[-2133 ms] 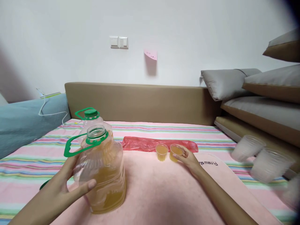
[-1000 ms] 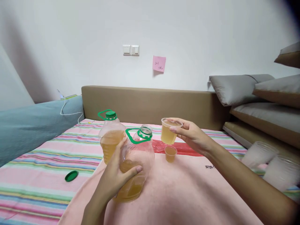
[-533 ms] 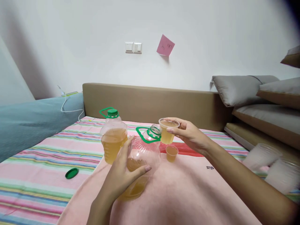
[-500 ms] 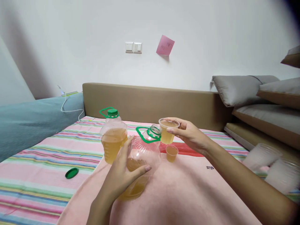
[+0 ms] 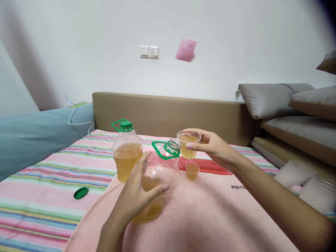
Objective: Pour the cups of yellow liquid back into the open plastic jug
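My left hand (image 5: pixel 140 190) grips the belly of an open clear jug (image 5: pixel 160 175) with a green neck ring and handle; it is tilted to the right and holds amber liquid low down. My right hand (image 5: pixel 214 147) holds a small clear cup (image 5: pixel 188 144) of amber liquid right beside the jug's mouth. A second, smaller filled cup (image 5: pixel 192 170) stands on the pink cloth (image 5: pixel 199 217) just below it. A capped jug (image 5: pixel 126 150) with amber liquid stands upright behind my left hand.
A loose green cap (image 5: pixel 81 193) lies on the striped sheet (image 5: pixel 39 189) at left. A red plastic bag (image 5: pixel 210 166) lies behind the cups. Empty clear cups (image 5: pixel 301 178) sit at right near stacked cushions (image 5: pixel 301 115). A tan headboard (image 5: pixel 162 112) runs along the back.
Since two seconds ago my right hand lifted one filled cup off the cloth up to the jug's mouth, and my left hand tilted the open jug rightward. Little has moved in the last half second.
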Available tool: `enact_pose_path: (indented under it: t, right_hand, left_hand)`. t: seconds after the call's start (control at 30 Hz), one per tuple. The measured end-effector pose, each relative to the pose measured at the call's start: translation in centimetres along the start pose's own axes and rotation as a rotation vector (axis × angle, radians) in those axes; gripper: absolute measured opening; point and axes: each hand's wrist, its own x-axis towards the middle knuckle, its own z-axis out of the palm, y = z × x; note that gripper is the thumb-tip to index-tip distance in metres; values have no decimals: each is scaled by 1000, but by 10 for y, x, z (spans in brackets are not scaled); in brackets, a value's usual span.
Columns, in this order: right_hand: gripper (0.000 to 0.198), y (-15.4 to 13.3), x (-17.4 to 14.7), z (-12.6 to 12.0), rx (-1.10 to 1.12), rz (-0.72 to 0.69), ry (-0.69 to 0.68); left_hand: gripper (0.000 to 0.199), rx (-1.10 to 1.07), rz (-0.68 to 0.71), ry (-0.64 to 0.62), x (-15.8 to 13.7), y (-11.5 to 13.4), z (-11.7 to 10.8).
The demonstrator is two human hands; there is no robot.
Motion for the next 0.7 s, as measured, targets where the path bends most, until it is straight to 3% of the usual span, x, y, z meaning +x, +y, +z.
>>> enact_pose_path:
  t: [0.47,0.7]
  right_hand:
    - [47,-28,6,10,-258,74,5]
    - [45,-37,14,15,-301,43,-48]
  left_hand:
    - [99,-7,-3,3,-2,-1,-5]
    - [100,-32,7,3,-5,-5,-10]
